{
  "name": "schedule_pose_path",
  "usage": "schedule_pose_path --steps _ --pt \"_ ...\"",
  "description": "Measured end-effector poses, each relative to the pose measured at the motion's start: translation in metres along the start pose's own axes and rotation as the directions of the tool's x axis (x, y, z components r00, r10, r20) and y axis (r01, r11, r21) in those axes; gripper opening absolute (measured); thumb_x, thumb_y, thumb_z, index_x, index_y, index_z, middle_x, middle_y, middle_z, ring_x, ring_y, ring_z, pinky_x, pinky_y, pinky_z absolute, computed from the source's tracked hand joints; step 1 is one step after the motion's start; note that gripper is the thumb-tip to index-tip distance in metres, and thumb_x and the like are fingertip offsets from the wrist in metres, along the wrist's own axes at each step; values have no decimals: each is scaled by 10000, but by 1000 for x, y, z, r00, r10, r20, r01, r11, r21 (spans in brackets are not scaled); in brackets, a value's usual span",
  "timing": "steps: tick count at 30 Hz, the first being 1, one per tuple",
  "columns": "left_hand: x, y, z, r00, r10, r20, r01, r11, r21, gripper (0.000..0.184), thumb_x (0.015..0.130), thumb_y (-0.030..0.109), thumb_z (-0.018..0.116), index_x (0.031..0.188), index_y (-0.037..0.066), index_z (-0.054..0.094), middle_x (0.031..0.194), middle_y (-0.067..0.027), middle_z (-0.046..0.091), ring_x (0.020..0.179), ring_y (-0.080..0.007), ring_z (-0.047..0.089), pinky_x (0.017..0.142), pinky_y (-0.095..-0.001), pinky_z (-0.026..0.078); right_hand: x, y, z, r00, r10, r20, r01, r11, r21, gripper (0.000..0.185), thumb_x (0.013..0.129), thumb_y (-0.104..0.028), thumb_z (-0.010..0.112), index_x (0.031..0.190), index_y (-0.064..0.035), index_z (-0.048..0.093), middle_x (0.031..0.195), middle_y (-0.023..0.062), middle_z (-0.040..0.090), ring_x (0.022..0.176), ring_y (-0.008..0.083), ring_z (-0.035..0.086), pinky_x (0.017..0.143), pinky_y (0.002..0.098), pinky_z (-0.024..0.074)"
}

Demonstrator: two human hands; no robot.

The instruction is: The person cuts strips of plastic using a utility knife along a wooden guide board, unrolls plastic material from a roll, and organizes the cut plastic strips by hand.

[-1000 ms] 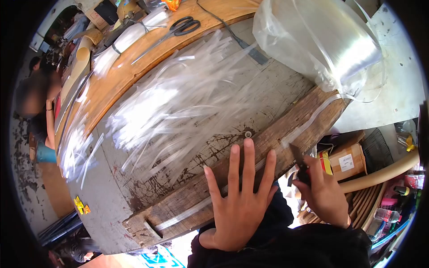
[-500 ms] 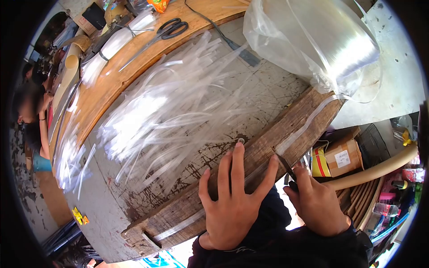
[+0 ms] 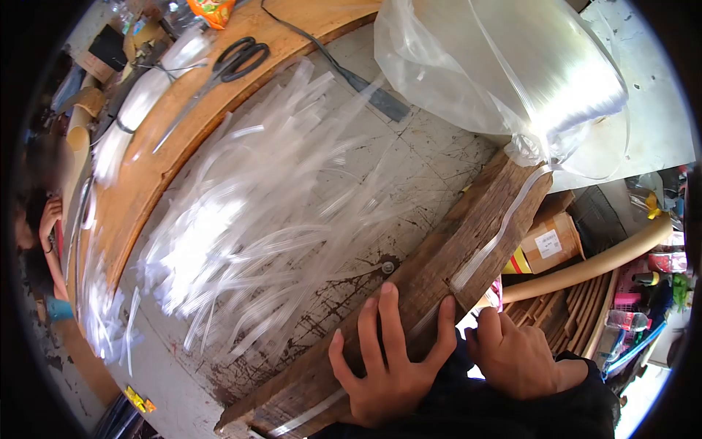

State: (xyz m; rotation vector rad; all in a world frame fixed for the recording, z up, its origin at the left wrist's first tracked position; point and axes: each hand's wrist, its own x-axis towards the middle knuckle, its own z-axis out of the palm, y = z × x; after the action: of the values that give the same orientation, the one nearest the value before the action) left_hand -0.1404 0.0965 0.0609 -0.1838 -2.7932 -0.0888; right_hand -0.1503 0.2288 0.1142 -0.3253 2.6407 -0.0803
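Head view: the clear strip (image 3: 479,261) lies along the wooden board (image 3: 431,256). The left hand (image 3: 391,369) rests there, fingers spread, partly covering a second strip length (image 3: 311,414). The right hand (image 3: 515,356) is curled closed; its contents cannot be told. The strip is judged light, springy, slippery; best pinned flat near its end. Counted: one board, one pair of scissors (image 3: 201,92), one bagged roll (image 3: 537,80); loose strips (image 3: 212,230) too tangled to count.

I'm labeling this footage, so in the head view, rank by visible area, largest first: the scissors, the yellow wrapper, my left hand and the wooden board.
1. Wooden board
2. Left hand
3. Scissors
4. Yellow wrapper
Nearness to the camera may enlarge the hand.
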Motion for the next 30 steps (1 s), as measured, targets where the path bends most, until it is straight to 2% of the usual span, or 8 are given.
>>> schedule_pose_path --steps 6,13,16,21,24,25,28,30 --pt "0 1 2 1000 -16 -13 16 1000 7 289 796 331 606 1061 368 494 1076 -129 578 881 -255 579 723 -463 440 4 -4 -3 999 9 -31 -7 999 39 130 796 -158 504 806 -55 426 600 107 511 383 260 537 300 377 413" --pt "-2 -1 1 1000 2 -22 -1 1000 19 271 808 346 582 1067 347 500 1101 -135 568 917 -261 569 750 -482 428 13 3 -1 995 -68 -76 69 998 12 172 805 -180 520 819 -44 415 549 106 513 402 281 545 334 395 426" --pt "-4 -5 -3 998 57 26 -57 998 15 315 817 358 545 1111 255 496 1132 -133 556 950 -265 557 792 -496 409 14 8 0 981 -117 -156 140 980 142 292 806 -235 575 863 -18 389 564 134 559 428 306 551 383 376 452" --pt "-12 -8 8 986 85 -140 -82 996 26 394 818 369 526 1117 115 500 1157 -126 550 1013 -256 552 840 -454 398 -1 9 16 948 -122 -295 203 944 261 318 787 -197 620 930 -2 413 589 129 558 464 298 569 414 385 454" --pt "-21 -6 1 974 44 -221 -69 992 -106 267 825 271 542 1043 118 554 1067 -72 606 994 -200 574 840 -377 411 -10 19 16 904 183 -387 77 820 567 421 773 -207 646 1078 -17 426 661 130 556 532 307 575 485 352 455" --pt "-23 -5 -1 969 28 -244 -84 971 -223 205 834 195 546 1028 131 569 1020 -39 632 971 -167 587 838 -338 415 -5 23 17 845 194 -498 109 850 516 364 786 -190 637 1047 -12 457 624 113 555 483 250 568 464 303 437" --pt "-36 -20 -5 963 27 -267 -151 878 -454 196 803 138 583 996 111 604 926 -24 650 927 -162 596 795 -313 433 -4 31 12 848 272 -454 145 706 694 285 807 -159 624 1007 0 497 588 76 558 443 144 539 433 243 404" --pt "-44 -26 -15 963 -58 -264 -110 807 -581 202 799 98 582 1000 100 591 895 -25 652 888 -170 601 769 -309 442 -1 40 15 810 404 -424 187 507 841 211 828 -115 600 980 7 520 573 40 558 442 61 503 412 194 363"
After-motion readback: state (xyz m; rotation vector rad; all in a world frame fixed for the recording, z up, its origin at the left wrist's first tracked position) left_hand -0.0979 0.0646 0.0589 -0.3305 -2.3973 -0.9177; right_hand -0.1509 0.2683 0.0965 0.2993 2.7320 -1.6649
